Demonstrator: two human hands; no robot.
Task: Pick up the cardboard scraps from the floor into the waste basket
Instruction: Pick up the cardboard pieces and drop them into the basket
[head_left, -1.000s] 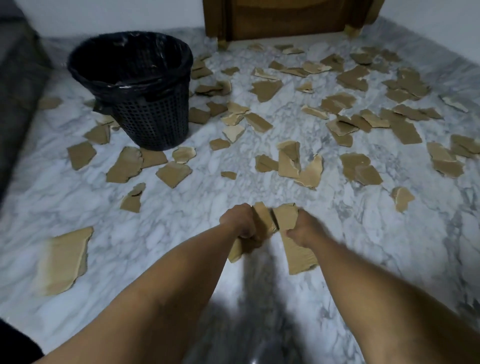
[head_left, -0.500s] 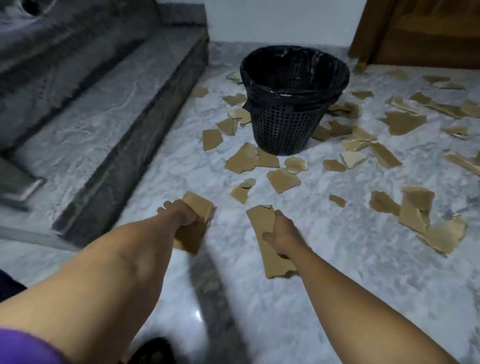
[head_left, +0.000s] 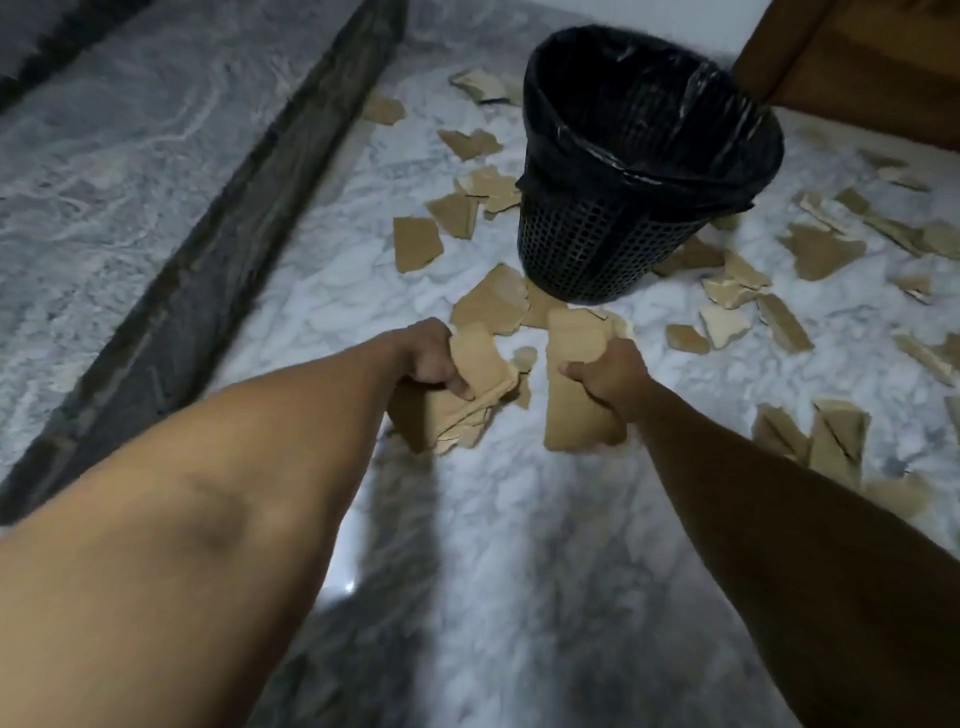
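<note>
The left hand (head_left: 431, 358) grips a loose stack of torn tan cardboard scraps (head_left: 467, 400). The right hand (head_left: 610, 374) clutches one long tan cardboard strip (head_left: 574, 405). Both loads hang above the white marble floor (head_left: 519, 519), near the black mesh waste basket (head_left: 587, 244) at the floor's far edge. Carry both fully over the rim before releasing, since the left stack looks ready to slip. The basket's dark inside may hold scraps; I cannot tell. Half a second ago the basket sat farther off, and the hands have since drawn closer together.
</note>
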